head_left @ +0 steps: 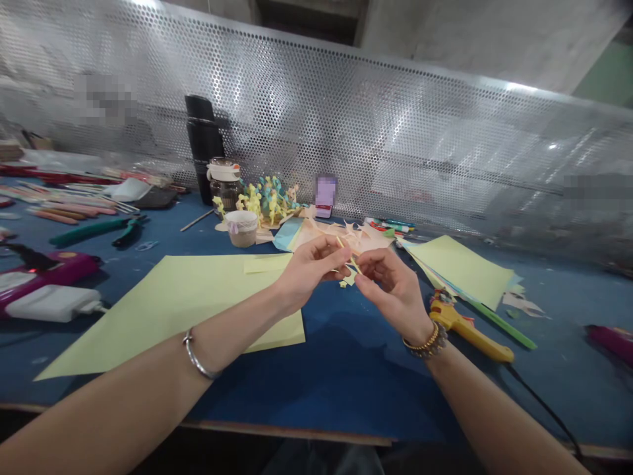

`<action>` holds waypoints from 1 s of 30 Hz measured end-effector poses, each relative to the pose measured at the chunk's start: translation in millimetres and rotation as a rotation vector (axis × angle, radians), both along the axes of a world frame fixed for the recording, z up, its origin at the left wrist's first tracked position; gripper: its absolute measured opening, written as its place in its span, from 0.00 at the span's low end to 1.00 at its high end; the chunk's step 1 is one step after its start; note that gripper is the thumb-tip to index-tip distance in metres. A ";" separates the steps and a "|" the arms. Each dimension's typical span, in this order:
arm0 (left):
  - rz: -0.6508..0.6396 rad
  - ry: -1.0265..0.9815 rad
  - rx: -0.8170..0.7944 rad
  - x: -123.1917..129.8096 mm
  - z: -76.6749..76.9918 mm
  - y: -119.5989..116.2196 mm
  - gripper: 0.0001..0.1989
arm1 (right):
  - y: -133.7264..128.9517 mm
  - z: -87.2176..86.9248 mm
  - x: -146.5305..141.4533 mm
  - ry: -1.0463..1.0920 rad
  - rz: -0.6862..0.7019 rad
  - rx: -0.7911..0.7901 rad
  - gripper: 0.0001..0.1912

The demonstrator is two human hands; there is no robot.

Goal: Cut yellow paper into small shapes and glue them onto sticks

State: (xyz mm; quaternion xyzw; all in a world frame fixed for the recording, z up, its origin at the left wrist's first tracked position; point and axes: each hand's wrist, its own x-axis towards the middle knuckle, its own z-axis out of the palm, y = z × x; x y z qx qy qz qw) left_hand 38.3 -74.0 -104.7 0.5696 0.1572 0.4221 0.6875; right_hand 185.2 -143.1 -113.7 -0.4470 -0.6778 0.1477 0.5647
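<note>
Near the middle of the blue table, a thin yellow strip (354, 264) slants between my two hands. My left hand (316, 267) pinches its upper part between thumb and fingers. The fingers of my right hand (393, 290) are curled round its lower end, thumb close to the tip. Just below the strip lie small yellow paper pieces (344, 284). A large pale yellow sheet (198, 297) spreads under my left forearm, with a narrower yellow piece (260, 265) on it. Peach paper scraps (366, 236) lie behind my hands.
A yellow glue gun (469, 333) with a cable and more yellow sheets (459, 267) lie right. Small paper figures (262, 201), a cup (242, 229), a jar (226, 188), a black bottle (202, 145) and a phone (325, 194) stand behind. Green pliers (93, 229) and a power strip (54, 274) are left.
</note>
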 end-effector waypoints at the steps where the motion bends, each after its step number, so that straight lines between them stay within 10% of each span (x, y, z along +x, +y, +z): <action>1: -0.005 -0.002 0.002 -0.1 0.0 0.1 0.11 | 0.2 0.0 0.1 -0.003 0.000 0.001 0.08; 30: 0.077 0.053 0.096 -0.1 -5.6 6.3 0.11 | 1.6 2.5 6.9 -0.018 -0.110 -0.012 0.06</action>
